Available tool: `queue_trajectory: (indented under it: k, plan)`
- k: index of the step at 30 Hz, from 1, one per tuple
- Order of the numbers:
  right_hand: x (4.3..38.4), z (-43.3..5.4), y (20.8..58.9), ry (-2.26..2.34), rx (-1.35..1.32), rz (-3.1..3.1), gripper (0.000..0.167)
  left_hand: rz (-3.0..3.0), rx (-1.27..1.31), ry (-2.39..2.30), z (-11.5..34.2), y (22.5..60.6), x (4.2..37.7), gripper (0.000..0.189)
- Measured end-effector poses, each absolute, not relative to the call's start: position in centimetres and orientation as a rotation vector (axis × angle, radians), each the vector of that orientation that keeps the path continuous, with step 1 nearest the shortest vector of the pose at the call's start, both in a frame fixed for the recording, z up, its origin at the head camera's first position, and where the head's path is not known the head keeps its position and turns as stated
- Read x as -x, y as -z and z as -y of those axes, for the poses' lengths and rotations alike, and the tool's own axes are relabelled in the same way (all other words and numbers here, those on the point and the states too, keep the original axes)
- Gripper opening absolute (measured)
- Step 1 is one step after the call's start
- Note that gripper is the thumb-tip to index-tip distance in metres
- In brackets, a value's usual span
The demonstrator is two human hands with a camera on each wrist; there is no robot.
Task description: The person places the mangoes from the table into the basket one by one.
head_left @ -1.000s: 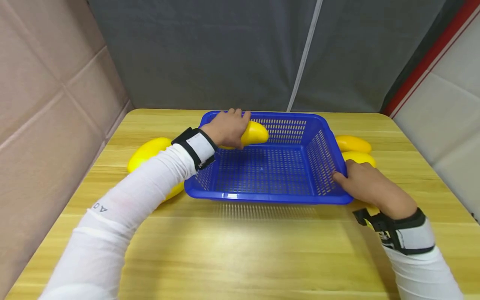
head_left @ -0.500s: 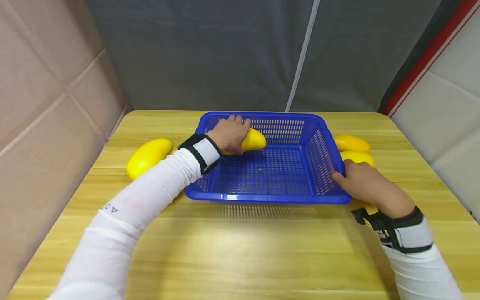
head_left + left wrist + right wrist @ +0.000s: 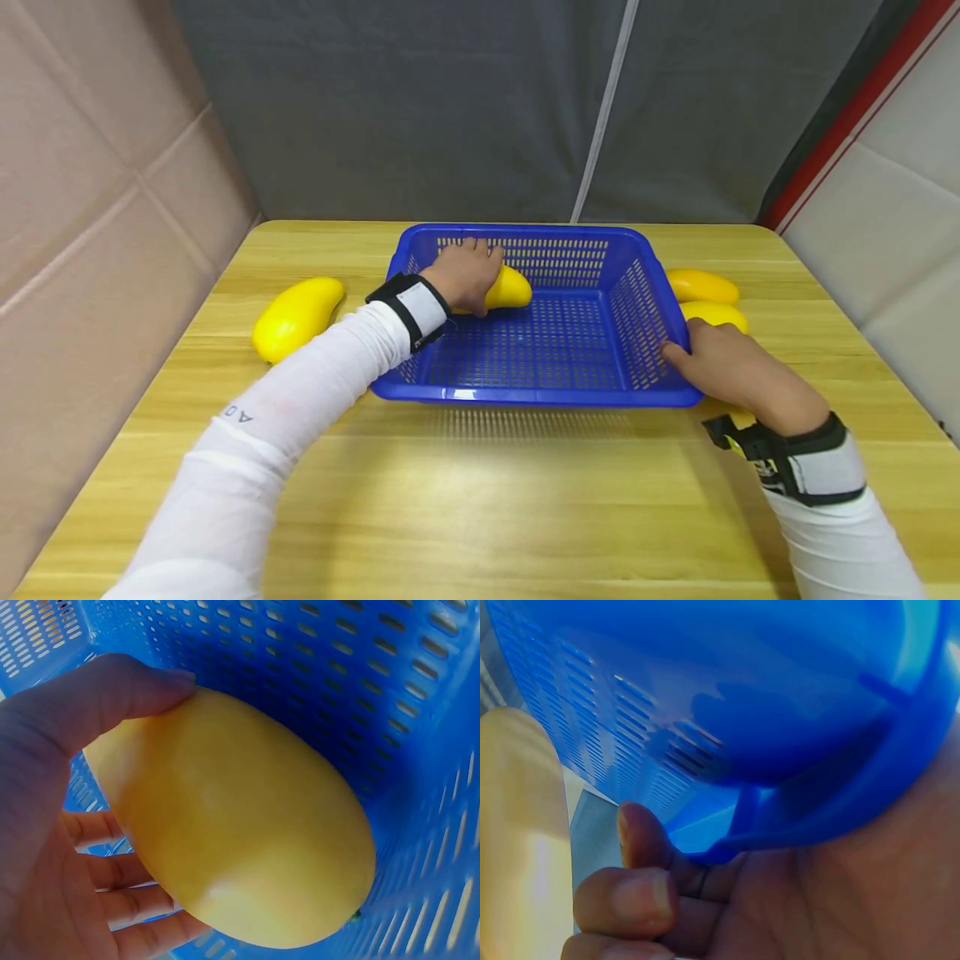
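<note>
A yellow mango [image 3: 512,287] is inside the left part of the blue plastic basket [image 3: 540,396]. My left hand [image 3: 467,275] holds this mango from above in the head view. Up close in the left wrist view, the thumb lies over one end of the mango [image 3: 240,825] and the fingers pass along its side, low between the perforated walls. With thumb inside and fingers outside, my right hand [image 3: 723,362] grips the basket's right rim. The fingers [image 3: 626,900] curl under that rim in the right wrist view.
Another mango [image 3: 298,318] lies on the wooden table [image 3: 480,500] left of the basket. Two yellow mangoes, an upper one [image 3: 703,286] and a lower one [image 3: 714,315], lie beside the right wall. A grey curtain [image 3: 405,108] hangs behind the table.
My left hand has moved slightly down and to the right, lowering the mango deeper into the basket. The right hand keeps its grip on the rim.
</note>
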State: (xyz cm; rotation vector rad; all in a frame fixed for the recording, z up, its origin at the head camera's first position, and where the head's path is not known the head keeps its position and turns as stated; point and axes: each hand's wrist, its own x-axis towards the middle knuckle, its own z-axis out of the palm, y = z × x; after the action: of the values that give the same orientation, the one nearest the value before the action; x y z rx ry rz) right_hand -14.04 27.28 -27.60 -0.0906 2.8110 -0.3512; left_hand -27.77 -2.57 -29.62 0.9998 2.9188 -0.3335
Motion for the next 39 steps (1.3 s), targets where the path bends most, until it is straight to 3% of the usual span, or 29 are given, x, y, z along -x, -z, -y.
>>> queue_trajectory:
  k: [20, 27, 39]
  plan:
    - [14.0, -27.5, 27.5, 0.356, 0.11, -2.788, 0.056, -2.889, -1.01, 0.373, 2.2, 29.8, 27.4, 0.087]
    - [14.1, -27.5, 27.5, 0.352, 0.12, -2.797, 0.055, -2.879, -1.024, 0.397, 1.9, 29.6, 27.1, 0.08]
    - [14.0, -27.5, 27.4, 0.338, 0.161, -2.819, 0.052, -2.844, -0.98, 0.343, 2.2, 28.4, 26.9, 0.091]
